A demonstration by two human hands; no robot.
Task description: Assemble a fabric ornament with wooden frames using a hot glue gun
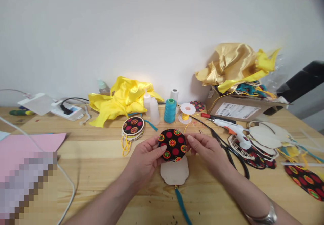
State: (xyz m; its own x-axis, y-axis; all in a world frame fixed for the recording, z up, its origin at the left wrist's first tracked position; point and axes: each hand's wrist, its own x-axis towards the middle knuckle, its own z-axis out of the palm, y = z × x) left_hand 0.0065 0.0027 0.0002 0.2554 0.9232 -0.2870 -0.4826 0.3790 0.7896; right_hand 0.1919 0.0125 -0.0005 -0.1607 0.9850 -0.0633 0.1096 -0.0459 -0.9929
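My left hand (146,155) and my right hand (204,147) pinch a round pad of black fabric with red and yellow dots (172,145) from either side, holding it tilted above the wooden table (101,171). Just under the pad lies a flat beige cut-out shape (174,172) with a teal tassel (182,208) trailing from its lower end toward me. A silver bracelet (267,215) sits on my right wrist.
A stack of dotted fabric discs (133,127) lies at left, near yellow satin (121,101), squeeze bottles (152,108), a teal thread cone (170,110) and a yellow cord spool (186,111). Right: glue gun (231,128), black scissors (233,155), beige shapes (265,137), cardboard box (238,108). Pink paper (27,149) at left.
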